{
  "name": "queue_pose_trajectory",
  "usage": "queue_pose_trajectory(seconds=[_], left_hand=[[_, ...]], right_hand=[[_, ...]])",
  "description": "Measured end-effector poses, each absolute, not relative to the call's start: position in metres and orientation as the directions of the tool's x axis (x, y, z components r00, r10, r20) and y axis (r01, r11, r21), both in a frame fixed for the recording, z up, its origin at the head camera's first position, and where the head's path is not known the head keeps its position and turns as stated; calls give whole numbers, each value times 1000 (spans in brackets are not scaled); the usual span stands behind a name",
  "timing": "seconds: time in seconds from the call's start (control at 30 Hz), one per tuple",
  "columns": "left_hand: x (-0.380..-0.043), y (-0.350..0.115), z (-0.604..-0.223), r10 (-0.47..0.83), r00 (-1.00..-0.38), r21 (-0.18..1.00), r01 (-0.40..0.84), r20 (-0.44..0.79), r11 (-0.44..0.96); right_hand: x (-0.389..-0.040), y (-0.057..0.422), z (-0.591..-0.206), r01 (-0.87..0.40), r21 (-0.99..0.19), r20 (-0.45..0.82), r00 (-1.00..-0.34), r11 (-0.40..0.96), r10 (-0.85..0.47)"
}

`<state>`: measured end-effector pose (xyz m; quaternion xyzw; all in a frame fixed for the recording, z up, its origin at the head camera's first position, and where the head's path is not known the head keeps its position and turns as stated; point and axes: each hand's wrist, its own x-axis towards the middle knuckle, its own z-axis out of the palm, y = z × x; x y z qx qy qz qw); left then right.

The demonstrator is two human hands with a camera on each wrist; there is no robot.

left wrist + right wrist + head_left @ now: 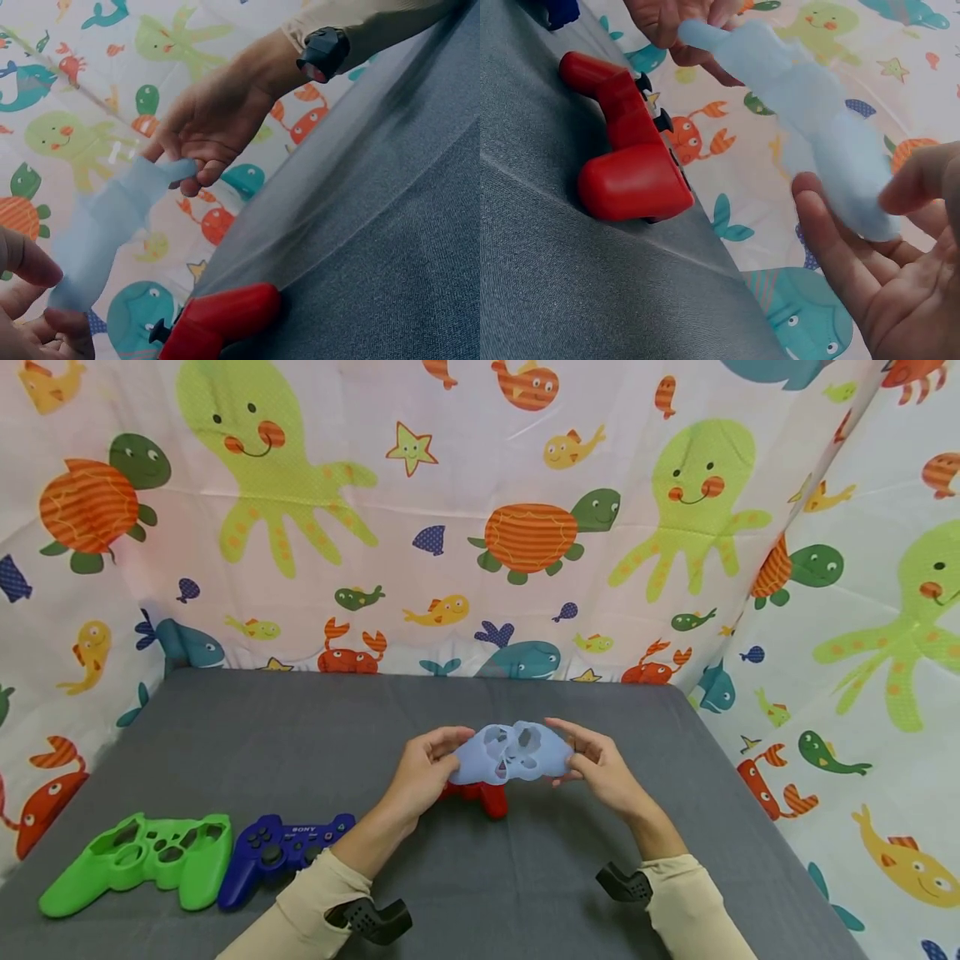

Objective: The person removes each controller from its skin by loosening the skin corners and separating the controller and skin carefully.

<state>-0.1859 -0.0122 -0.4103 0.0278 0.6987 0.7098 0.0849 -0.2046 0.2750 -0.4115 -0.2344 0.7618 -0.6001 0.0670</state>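
A pale blue silicone controller cover (pixel 471 763) with cut-out holes is held up between both hands. My left hand (pixel 424 770) pinches its left end between thumb and fingers. At the opposite end, my right hand (pixel 606 772) grips it the same way. In the right wrist view the cover (pixel 802 97) looks soft and rounded, raised above the table. Below and behind it a red game controller (pixel 491 800) lies on the grey cloth, mostly hidden by the cover in the head view. Its handles and black thumbsticks show in the right wrist view.
On the left of the grey-covered table (pixel 300 727) lies a green controller cover (pixel 161 852). Beside it is a blue Sony controller (pixel 255 860), partly behind my left forearm. A curtain (pixel 450 468) printed with sea animals hangs behind the table and along its sides.
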Motion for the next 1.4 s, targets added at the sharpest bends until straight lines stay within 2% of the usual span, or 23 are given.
queue_pose_trajectory(seconds=[0.13,0.37,0.53,0.83,1.1,1.4], left_hand=[[-186,-13,-410,204,-975,996,-91,-87,-14],[-189,-17,-411,287,-957,1000,-31,-30,2],[-189,-19,-412,374,-927,998,-14,-36,62],[-190,-22,-413,497,-867,989,102,34,110],[-192,-22,-414,418,-908,985,95,27,143],[-195,-24,-414,410,-910,988,116,64,103]], right_hand=[[-203,274,-410,-247,-949,154,-905,196,-396],[-203,274,-412,-259,-949,161,-888,180,-430],[-204,277,-416,-272,-949,176,-877,161,-448],[-205,278,-410,-182,-972,79,-848,148,-523],[-205,280,-407,-192,-972,86,-832,139,-549],[-204,279,-407,-214,-957,91,-864,197,-496]])
